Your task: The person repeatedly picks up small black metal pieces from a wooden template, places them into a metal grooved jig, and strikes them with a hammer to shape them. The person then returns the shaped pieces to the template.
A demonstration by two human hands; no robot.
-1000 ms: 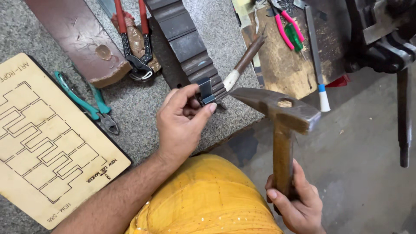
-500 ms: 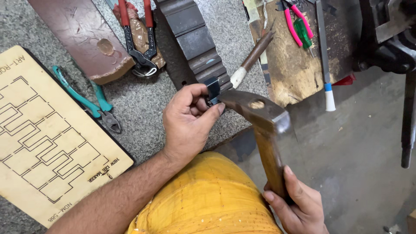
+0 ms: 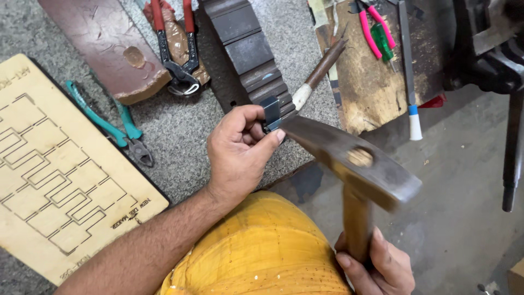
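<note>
My left hand (image 3: 240, 153) pinches a small bent strip of grey metal (image 3: 271, 112) between thumb and fingers, pressed against the end of a dark stepped metal block (image 3: 245, 49) on the stone bench. My right hand (image 3: 379, 265) grips the wooden handle of a hammer (image 3: 355, 164) at the bottom right. The hammer's steel head lies across the middle, its narrow end touching the metal strip.
A laser-cut wooden board (image 3: 54, 175) lies at the left. Teal pliers (image 3: 117, 128), red-handled pliers (image 3: 174, 49) and a brown slab (image 3: 103, 43) sit on the bench. A wood-handled tool (image 3: 319, 71), a file (image 3: 409, 71) and pink and green-handled tools (image 3: 376, 33) lie at the right. A yellow-clad knee (image 3: 262, 251) is below.
The hammer head has swung left and down until its narrow end meets the metal strip. My left hand has kept its pinch on the strip.
</note>
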